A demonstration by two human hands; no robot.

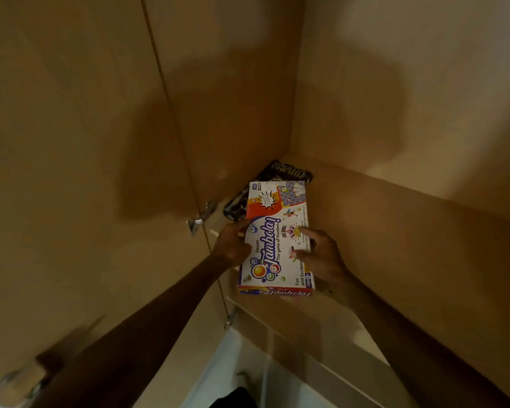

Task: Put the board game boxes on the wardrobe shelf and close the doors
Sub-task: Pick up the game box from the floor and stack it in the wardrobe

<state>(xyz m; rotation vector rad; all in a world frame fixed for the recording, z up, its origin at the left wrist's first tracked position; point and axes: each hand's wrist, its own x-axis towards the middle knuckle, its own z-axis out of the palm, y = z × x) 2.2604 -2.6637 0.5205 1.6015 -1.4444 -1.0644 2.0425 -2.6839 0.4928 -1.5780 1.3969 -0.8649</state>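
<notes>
I see my left hand (231, 245) curled round the left long edge of the Tambola box (276, 240), a flat rectangular carton of glossy printed card, white with bright balls and a red corner. My right hand (321, 254) clasps the opposite edge, thumb and forefinger pressed on the lid. The box sits over the smooth tan laminate shelf (395, 231) at its left end, its far end overlapping a dark chess box (289, 170) in the back corner. Whether it rests fully I cannot tell. A metal hinge (202, 217) glints on the open door (71, 172).
</notes>
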